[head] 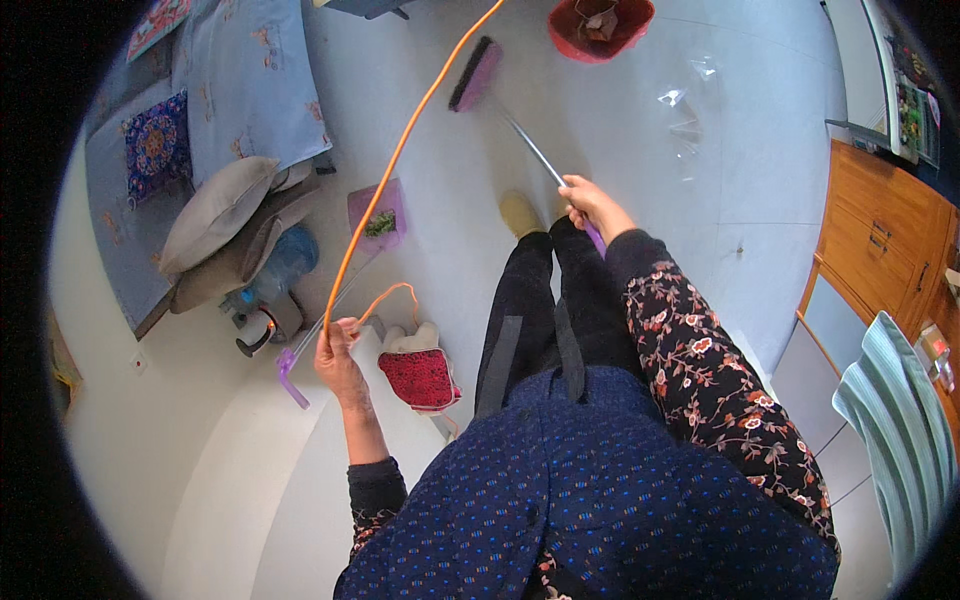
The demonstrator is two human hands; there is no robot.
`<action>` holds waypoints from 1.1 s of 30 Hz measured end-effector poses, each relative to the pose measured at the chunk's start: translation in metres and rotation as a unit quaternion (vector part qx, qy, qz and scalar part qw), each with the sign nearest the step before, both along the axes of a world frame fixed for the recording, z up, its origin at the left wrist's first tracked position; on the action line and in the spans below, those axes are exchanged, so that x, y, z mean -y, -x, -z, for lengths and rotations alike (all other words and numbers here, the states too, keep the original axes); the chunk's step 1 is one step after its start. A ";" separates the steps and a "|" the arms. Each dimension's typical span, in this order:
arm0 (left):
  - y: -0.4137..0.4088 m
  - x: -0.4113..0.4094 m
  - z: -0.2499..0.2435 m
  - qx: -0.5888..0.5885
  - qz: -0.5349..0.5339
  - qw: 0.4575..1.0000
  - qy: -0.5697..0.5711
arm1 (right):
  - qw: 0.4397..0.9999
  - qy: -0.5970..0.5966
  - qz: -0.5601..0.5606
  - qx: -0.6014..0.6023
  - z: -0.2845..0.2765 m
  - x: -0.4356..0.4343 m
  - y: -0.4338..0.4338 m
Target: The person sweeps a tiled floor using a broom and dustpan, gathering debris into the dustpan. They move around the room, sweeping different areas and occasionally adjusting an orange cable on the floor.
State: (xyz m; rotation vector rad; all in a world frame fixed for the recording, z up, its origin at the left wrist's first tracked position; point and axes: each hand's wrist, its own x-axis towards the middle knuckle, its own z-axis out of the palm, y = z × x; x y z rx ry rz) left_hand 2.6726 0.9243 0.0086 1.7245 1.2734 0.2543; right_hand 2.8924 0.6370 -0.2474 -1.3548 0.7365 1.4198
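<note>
My left hand (341, 364) is closed on an orange cable (390, 161), which runs from my fingers up past the top of the picture. A shorter length of it loops down beside a red patterned bag (420, 379). My right hand (592, 206) grips the metal and purple handle of a broom (534, 146). The broom head (477, 75), purple with dark bristles, rests on the floor. Left of my feet stands a long-handled purple dustpan (361, 202) with green plant scraps in it. Its purple grip (287, 367) is just beside my left hand; contact cannot be told.
A red-lined waste bin (600, 34) stands ahead. Clear plastic (684, 124) lies on the floor to its right. At left are a covered sofa (244, 82), cushions (217, 214) and a blue water bottle (289, 259). A wooden cabinet (874, 225) lines the right side.
</note>
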 end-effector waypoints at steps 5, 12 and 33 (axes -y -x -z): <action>-0.004 0.013 0.009 0.020 0.002 0.999 0.038 | 0.967 -0.168 0.188 0.042 -0.050 0.099 0.049; -0.016 0.016 0.012 0.054 0.005 0.997 0.063 | 0.991 0.133 0.014 -0.012 -0.088 0.230 0.059; 0.000 0.021 -0.025 0.071 0.004 0.997 -0.003 | 0.823 0.191 -0.385 0.372 -0.073 0.180 -0.042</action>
